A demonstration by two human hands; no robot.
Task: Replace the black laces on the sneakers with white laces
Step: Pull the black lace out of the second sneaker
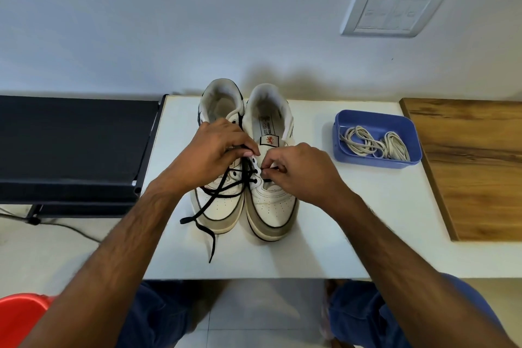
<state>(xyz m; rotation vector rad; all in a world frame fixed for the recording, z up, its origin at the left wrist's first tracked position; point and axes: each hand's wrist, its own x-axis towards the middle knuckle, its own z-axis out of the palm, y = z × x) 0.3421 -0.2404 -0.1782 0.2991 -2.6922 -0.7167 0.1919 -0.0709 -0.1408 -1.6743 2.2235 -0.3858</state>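
At table centre, the right hand (293, 171) pinches the black lace (226, 192) at a lower eyelet of the right sneaker (271, 200), while the left hand (214, 150) pinches the lace beside it. Unlacing seems underway; next comes drawing it free. White laces (375, 144) wait in a blue tray (347, 118) at three o'clock. The white table (324, 234) meets a pale wall (169, 22); wall switch (394, 10) at one o'clock.

Unreadable print on right sneaker's tongue label (268, 133)

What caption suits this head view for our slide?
Both hands, left hand and right hand, unthread a black lace from white sneakers; white laces wait in a blue tray.
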